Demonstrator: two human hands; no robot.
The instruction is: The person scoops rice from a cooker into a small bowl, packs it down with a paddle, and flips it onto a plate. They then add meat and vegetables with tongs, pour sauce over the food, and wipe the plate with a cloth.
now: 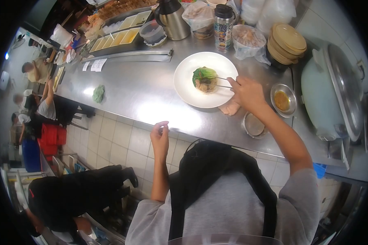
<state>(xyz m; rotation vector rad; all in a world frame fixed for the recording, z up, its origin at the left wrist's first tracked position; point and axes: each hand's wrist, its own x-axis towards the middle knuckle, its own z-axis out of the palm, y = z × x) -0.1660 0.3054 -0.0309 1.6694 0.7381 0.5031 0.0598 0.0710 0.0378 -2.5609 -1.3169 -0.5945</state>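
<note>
My right hand [249, 93] is closed around slim metal tongs [222, 82], whose two prongs reach over the white plate [184, 87]. The prong tips touch the food in the middle of the plate: a green leafy vegetable [205, 74] above a brownish portion [206, 85]. Whether the tips grip anything is too small to tell. By the counter's front edge, my left hand [160, 135] is held up with loosely bent fingers apart and nothing visible in it. A pinkish cloth [230, 107] lies under my right wrist, beside the plate.
Right of the plate are a metal bowl of brown sauce [282, 101], a small round dish [254, 124] and a large lidded pot [325, 90]. Behind stand a patterned tumbler [224, 28], stacked bowls [287, 41] and a steel jug [176, 22]. A green cloth [98, 94] lies left. Other people are at left.
</note>
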